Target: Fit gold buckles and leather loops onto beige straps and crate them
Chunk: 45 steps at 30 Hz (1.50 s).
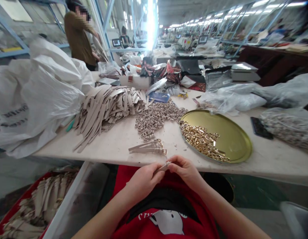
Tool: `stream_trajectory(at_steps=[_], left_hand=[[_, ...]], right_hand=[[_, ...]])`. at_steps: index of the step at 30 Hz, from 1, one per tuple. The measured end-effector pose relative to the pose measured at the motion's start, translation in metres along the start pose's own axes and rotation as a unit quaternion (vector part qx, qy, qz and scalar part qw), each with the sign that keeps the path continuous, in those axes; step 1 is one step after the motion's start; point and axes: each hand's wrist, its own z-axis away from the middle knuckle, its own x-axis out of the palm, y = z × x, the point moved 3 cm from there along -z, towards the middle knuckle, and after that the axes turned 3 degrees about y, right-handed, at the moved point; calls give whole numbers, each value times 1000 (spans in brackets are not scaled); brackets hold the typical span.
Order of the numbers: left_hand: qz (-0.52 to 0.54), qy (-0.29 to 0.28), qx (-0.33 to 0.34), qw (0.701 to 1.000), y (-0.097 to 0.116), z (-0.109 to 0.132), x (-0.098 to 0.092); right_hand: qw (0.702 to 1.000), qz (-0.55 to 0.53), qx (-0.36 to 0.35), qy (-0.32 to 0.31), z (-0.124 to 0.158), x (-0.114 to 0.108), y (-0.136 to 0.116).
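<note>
A beige strap (163, 167) is pinched between my two hands, just off the table's front edge and above my lap. My left hand (145, 176) grips its length between thumb and fingers. At its far end, the thumb and forefinger of my right hand (185, 168) close on the strap tip; whether a buckle sits there is too small to tell. On the table just beyond lie several beige straps with gold buckles (151, 147). Behind them spreads a heap of small beige loops (154, 119). Gold buckles (203, 139) fill the near left part of a round gold tray (235, 139).
Loose beige straps (106, 106) are piled at the left beside a large white sack (39, 93). A red bin (9, 212) of strap pieces stands low at the left. To the right lie a dark phone (261, 127) and clear plastic bags (233, 98). A person (80, 36) stands beyond.
</note>
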Motion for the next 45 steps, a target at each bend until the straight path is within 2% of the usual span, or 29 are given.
stream_trajectory(at_steps=[2,3,6,8,10,12,13,14,15,16,18,21,24,25,26,27,30,31,32,34,37,39,42,45], left_hand=[[51,-40,-32,997,-5,3,2],[69,-35,-38,996,-8,4,2],[113,29,-30,993,-13,-1,2],[146,51,-19,988,-15,-9,1],[174,56,-9,983,-16,-19,-1],[200,71,-18,977,-18,-31,-4],[216,84,-33,972,-21,-37,-5],[236,96,-52,966,-24,-42,-5],[259,104,-73,958,-27,-47,-5],[281,108,-90,949,-31,-51,-3],[313,104,-115,937,-36,-58,1],[319,94,-131,934,-41,-65,5],[305,77,-125,941,-44,-68,5],[297,71,-119,945,-44,-69,4],[286,69,-111,949,-43,-69,3],[274,70,-103,954,-41,-70,1],[247,85,-83,962,-28,-71,-4],[250,88,-80,961,-22,-71,-4],[262,87,-80,958,-17,-71,-4],[311,73,-93,943,-8,-68,0],[397,47,-116,909,-2,-58,9],[422,36,-132,896,-2,-49,14],[423,9,-158,892,-3,-38,22],[426,-15,-166,889,-3,-30,27]], right_hand=[[1000,3,-6,1,-2,-2,-2],[1000,-2,-6,-5,-3,0,-1],[998,-30,0,-49,-6,13,4],[995,-27,-7,-93,-10,17,6],[990,27,-24,-134,-20,9,0],[981,150,-57,-112,-41,-17,-12],[967,235,-84,-57,-55,-36,-20],[933,341,-115,27,-69,-57,-30],[870,463,-134,105,-84,-76,-40],[791,576,-139,153,-99,-92,-47],[743,634,-129,169,-126,-114,-53],[722,664,-112,158,-151,-129,-51],[708,679,-112,155,-153,-133,-51],[709,677,-116,157,-149,-133,-52],[725,661,-118,155,-144,-133,-53],[759,625,-116,144,-137,-131,-54],[912,400,-69,60,-109,-110,-52],[948,313,-46,25,-98,-99,-50],[969,245,-29,-5,-88,-86,-49],[989,146,-11,-34,-68,-61,-47],[998,61,-15,-26,-48,-35,-42],[998,43,-41,-1,-40,-26,-38],[994,37,-94,32,-30,-20,-31],[992,40,-113,42,-21,-15,-24]])
